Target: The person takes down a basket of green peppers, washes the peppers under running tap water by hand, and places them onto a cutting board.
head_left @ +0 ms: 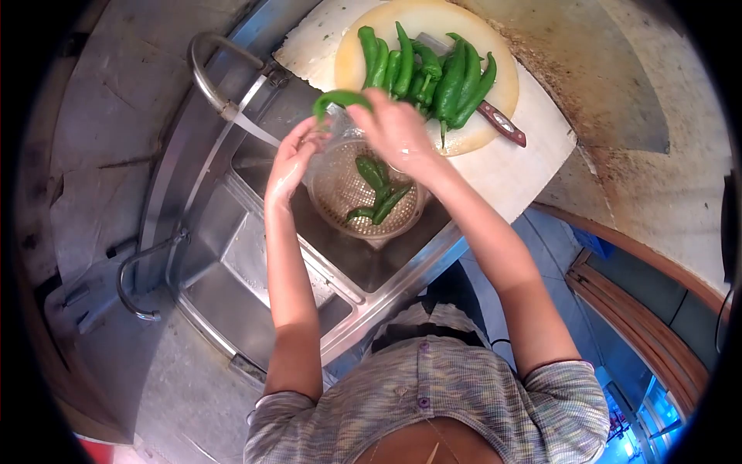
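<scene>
A long green pepper (338,98) is held up over the sink between my two hands. My right hand (393,133), blurred by motion, grips its thick end. The fingers of my left hand (295,158) are curled at the pepper's lower tip. Below them, a perforated colander (338,207) sits in the sink basin with several green peppers (376,188) inside. Several more green peppers (456,81) lie on a round cutting board (495,46) beyond my right hand. A knife with a brown handle (502,124) lies partly under them.
A curved faucet (202,69) stands at the far left of the basin, with a whitish stream below its spout. A second sink basin (232,298) and another faucet (131,282) are to the left. The white counter (533,166) borders the sink at right.
</scene>
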